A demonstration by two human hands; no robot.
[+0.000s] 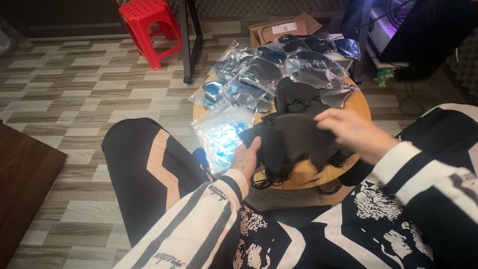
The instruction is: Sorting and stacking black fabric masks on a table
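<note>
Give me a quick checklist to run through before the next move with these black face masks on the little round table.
1. Left hand has a grip on the stack of black masks: ok, thumb lies on top of the stack.
2. Right hand on the top mask: cannot tell, it is blurred and only seems to touch it.
3. Ear loops free of tangles: not ok, they hang bunched below the stack.
4. Bagged masks stay on the round wooden table: ok, piled at the far side.
5. Empty clear bags within reach: ok, beside the left hand, overhanging the table edge.
</note>
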